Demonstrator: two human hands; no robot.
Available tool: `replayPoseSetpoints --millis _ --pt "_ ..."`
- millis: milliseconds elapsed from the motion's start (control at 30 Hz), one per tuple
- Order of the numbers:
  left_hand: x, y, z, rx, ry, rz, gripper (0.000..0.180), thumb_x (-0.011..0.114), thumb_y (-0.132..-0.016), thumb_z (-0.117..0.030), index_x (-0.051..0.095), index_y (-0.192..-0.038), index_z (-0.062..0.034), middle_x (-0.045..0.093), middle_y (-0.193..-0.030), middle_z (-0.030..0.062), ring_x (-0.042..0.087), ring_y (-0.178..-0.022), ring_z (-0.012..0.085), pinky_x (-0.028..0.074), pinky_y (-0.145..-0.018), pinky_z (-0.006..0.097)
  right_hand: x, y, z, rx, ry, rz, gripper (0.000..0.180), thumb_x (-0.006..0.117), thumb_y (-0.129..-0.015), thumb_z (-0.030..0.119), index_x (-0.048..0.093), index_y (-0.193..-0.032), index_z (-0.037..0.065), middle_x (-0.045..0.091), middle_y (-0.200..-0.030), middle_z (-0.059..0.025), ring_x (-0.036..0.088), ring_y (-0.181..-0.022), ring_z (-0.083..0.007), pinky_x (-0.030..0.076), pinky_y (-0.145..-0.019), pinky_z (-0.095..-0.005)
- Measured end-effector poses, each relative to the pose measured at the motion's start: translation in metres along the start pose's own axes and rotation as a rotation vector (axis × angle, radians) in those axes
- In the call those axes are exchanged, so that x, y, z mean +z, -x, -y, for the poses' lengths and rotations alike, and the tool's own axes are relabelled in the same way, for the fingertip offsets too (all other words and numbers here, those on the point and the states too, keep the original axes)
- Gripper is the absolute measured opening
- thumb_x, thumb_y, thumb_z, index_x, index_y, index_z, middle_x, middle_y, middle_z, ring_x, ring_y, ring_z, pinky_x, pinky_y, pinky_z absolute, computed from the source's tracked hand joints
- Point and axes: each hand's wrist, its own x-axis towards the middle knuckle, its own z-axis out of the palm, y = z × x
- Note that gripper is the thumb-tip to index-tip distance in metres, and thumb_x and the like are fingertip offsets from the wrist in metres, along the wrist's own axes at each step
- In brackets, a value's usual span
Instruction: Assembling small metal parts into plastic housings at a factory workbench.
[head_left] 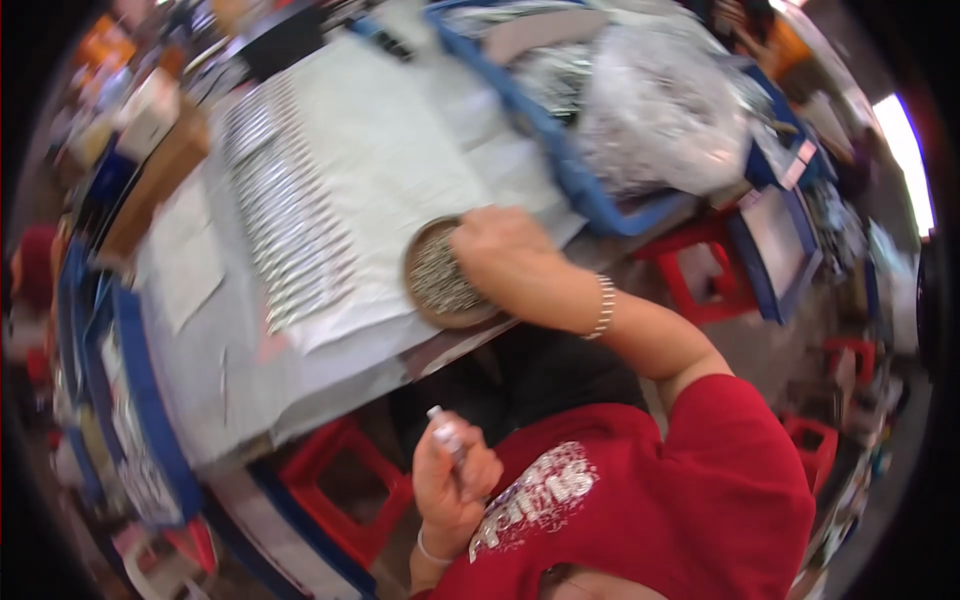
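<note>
My right hand [497,248], with a beaded bracelet on its wrist, reaches over a round brown dish [420,290] at the table's near edge. The dish is full of small silver metal pieces [440,280]. The fingertips dip into the pieces and are hidden under the back of the hand. My left hand [452,485] is held low in front of my red shirt, well below the table edge. It is closed around a small silvery-white tube-like object [445,432] whose tip sticks up above the fingers.
On the white paper covering the table [390,150], long rows of silver pieces [285,225] are laid out. A blue crate [585,195] with clear plastic bags [655,110] stands behind the dish. There are red stools [340,490] under the table, and a cardboard box [160,175] at the left.
</note>
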Motion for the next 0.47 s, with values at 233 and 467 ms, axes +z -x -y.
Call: replayPoseSetpoints --millis 233,467 --pt "-0.002 -0.003 0.003 0.062 0.017 -0.028 0.034 0.044 -0.094 -0.041 0.042 -0.086 -0.0082 0.038 -0.052 -0.0023 0.027 -0.034 0.0047 0.022 -0.034 0.019 0.006 0.0 0.007 0.016 0.029 -0.052 0.007 0.057 -0.069 0.009 0.056 -0.073 0.004 0.059 -0.073 -0.0116 0.06 -0.075 -0.0269 0.045 -0.067 -0.0367" --pt "-0.004 -0.01 0.005 0.041 0.065 0.083 0.028 0.045 -0.095 -0.034 0.042 -0.093 -0.0067 0.039 -0.054 0.0001 0.029 -0.033 0.0049 0.023 -0.032 0.018 -0.005 -0.002 0.006 0.126 -0.232 -0.008 0.02 0.063 -0.071 0.015 0.049 -0.08 0.004 0.059 -0.078 -0.0103 0.06 -0.08 -0.027 0.044 -0.074 -0.0387"
